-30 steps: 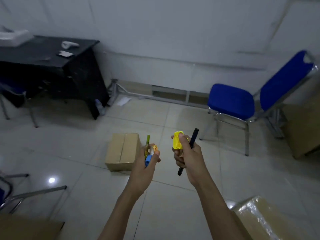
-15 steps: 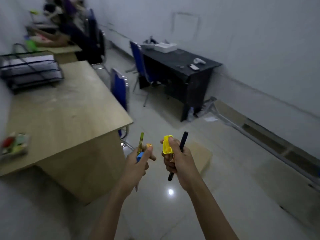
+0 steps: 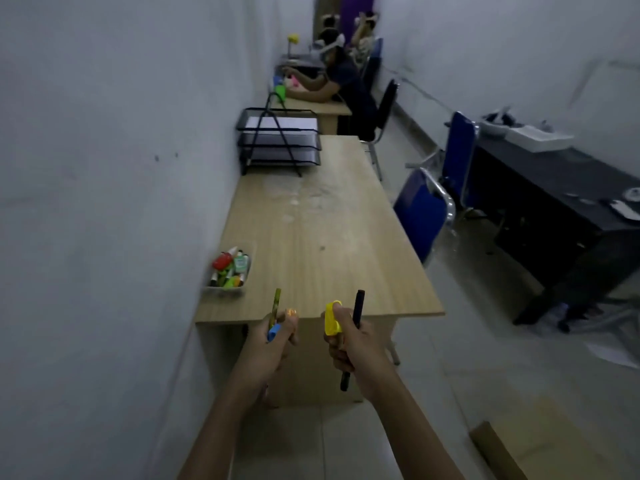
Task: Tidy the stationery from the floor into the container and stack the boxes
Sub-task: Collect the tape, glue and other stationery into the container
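Wooden surface [image 3: 329, 237] along left wall [image 3: 104, 168], container [image 3: 227, 273] at near-left corner. Clasped upright: green pencil [image 3: 276, 301] in left grip [image 3: 273, 346], black pen [image 3: 358, 306] in right grip [image 3: 355, 344].

Held in the left hand [image 3: 277, 344]: a pencil [image 3: 276, 301] mottled olive and yellow, a blue piece [image 3: 273, 332], an orange piece [image 3: 291, 312]. Held in the right hand [image 3: 355, 344]: a bright yellow piece [image 3: 331, 319] and a black marker [image 3: 357, 308]. Worktop [image 3: 318, 237]: pale wood grain with whitish smears. Container [image 3: 221, 292]: translucent, its contents red, green, yellow and white. Letter tray [image 3: 277, 142]: black wire mesh. Chair [image 3: 419, 216]: blue. Desk [image 3: 554, 195]: black. Box [image 3: 519, 445]: brown cardboard. Wall [image 3: 104, 168]: plain grey-white.
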